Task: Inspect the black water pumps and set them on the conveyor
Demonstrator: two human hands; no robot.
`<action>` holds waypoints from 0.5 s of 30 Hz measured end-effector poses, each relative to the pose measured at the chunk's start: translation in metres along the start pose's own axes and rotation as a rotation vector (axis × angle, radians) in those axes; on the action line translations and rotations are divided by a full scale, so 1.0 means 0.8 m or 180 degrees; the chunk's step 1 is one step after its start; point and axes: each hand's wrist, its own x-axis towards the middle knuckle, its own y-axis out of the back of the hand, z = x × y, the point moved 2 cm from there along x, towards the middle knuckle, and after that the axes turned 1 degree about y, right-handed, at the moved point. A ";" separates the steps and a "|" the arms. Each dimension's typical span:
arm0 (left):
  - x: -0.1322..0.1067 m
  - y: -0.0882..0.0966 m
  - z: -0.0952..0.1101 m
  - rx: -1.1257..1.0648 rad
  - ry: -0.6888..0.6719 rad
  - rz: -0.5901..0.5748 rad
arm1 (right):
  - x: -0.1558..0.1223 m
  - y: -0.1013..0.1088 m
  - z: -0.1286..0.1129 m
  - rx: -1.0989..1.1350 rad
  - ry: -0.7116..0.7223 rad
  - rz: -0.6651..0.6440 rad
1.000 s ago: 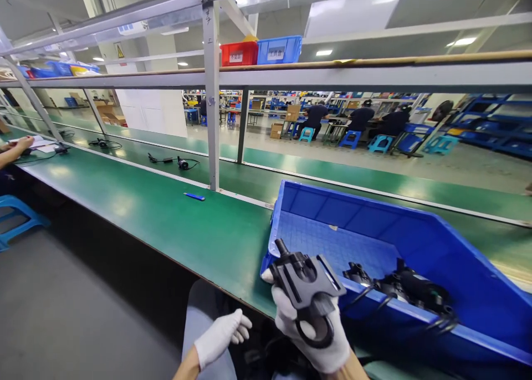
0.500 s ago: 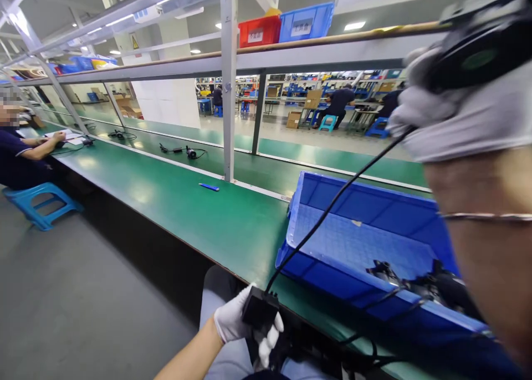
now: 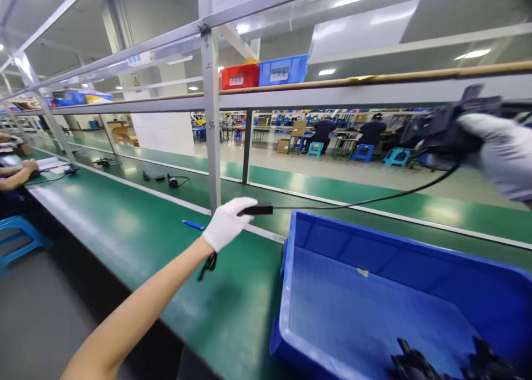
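My left hand (image 3: pixel 228 220), in a white glove, is closed on a small black box (image 3: pixel 262 209) above the green bench. A bundled end of black cable (image 3: pixel 208 266) dangles beneath that wrist. From the box a thin black cord (image 3: pixel 374 201) runs right to a black device (image 3: pixel 446 126), blurred, whose kind I cannot make out. My right hand (image 3: pixel 499 147), also gloved, grips this device in the air beyond the blue bin (image 3: pixel 286 308). Several black items (image 3: pixel 415 360) lie at the bin's near side, partly cut off by the frame.
A blue cutter-like tool (image 3: pixel 193 225) lies on the green bench (image 3: pixel 166 258). Corded black devices (image 3: pixel 172 181) rest behind the white rail. A metal post (image 3: pixel 211 119) carries a shelf with red (image 3: pixel 240 76) and blue boxes (image 3: pixel 283 70). Another person's hand (image 3: pixel 29 167) is at far left.
My left hand has risen from near my lap to over the bench with the black box. My right hand has lowered and moved farther out with the device. The view has shifted.
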 end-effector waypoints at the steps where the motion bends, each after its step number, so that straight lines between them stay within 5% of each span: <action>1: 0.043 -0.005 -0.004 0.0173 -0.0230 0.0066 | 0.009 -0.004 0.010 -0.0099 -0.0101 -0.0200; 4: 0.151 -0.042 -0.024 0.0596 -0.0730 -0.0048 | 0.027 -0.032 0.035 -0.0710 -0.0247 -0.0890; 7: 0.210 -0.105 -0.064 0.0946 -0.0933 -0.0323 | 0.023 -0.090 0.059 -0.1523 -0.0399 -0.1579; 11: 0.224 -0.179 -0.134 0.1328 -0.0799 -0.0718 | -0.004 -0.192 0.090 -0.1976 -0.0730 -0.2697; 15: 0.216 -0.189 -0.189 0.1548 -0.0587 -0.0939 | -0.035 -0.264 0.107 -0.1642 -0.0927 -0.3229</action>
